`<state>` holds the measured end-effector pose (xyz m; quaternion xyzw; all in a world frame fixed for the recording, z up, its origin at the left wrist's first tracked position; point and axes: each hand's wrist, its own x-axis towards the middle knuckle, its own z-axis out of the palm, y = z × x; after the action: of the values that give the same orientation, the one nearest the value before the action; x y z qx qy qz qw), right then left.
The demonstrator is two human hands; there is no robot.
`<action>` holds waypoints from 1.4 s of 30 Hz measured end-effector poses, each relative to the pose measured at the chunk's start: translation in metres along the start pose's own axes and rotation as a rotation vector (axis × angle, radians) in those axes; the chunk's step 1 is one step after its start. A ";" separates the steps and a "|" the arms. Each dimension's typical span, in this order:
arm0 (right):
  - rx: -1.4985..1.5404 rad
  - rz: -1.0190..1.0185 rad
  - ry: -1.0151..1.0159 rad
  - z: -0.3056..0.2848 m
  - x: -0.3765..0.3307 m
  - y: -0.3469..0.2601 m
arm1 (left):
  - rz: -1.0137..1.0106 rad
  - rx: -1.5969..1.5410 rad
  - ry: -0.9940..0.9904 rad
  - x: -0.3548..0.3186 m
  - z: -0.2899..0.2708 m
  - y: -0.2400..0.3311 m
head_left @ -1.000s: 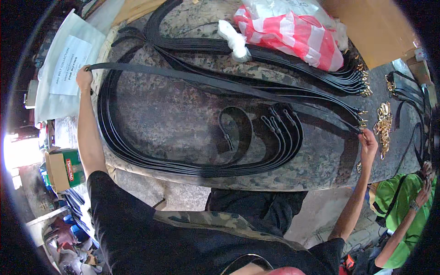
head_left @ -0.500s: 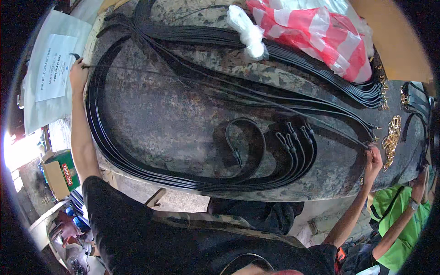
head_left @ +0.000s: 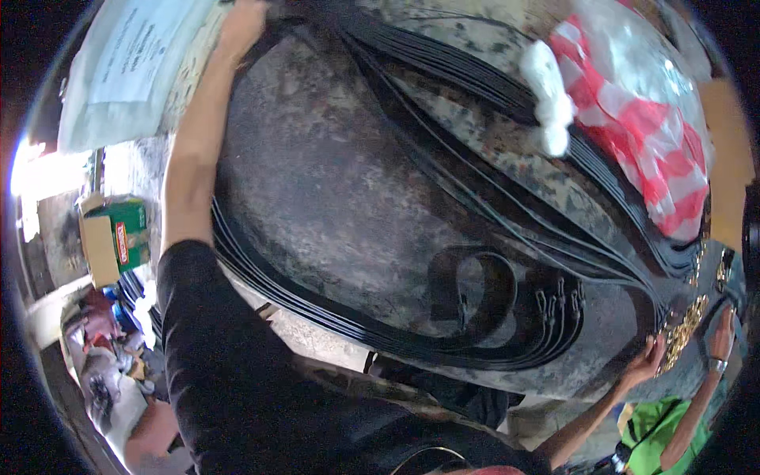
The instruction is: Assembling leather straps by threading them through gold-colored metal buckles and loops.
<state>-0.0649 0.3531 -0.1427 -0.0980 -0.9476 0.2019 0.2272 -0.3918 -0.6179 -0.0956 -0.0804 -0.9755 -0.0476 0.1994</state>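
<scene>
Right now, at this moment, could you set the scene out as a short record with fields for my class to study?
Left hand: at the table's far left, near gathered black straps; grip unclear
Right hand: beside a pile of gold clips; grip unclear
Straps: long bundles, some curving round on the table
Bag: red and white plastic, at the upper right
Box: green, flap open, left of the table
Co-worker's hand: right of the clips

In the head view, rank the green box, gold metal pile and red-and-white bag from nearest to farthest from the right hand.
1. Gold metal pile, beside the right hand.
2. Red-and-white bag, upper right.
3. Green box, far left.
</scene>
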 end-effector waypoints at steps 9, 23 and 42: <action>-0.194 0.071 -0.136 -0.007 -0.002 -0.028 | -0.333 0.249 0.041 -0.011 0.012 0.012; 0.175 -0.368 -0.486 0.089 0.032 -0.313 | -0.712 -0.317 0.057 0.019 0.032 0.053; 0.404 -0.609 -0.560 0.084 0.025 -0.304 | -0.310 -0.222 0.138 -0.099 -0.037 0.056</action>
<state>-0.1552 0.0587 -0.0715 0.2894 -0.8999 0.3252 0.0259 -0.2782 -0.5807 -0.0977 0.0526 -0.9489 -0.1902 0.2461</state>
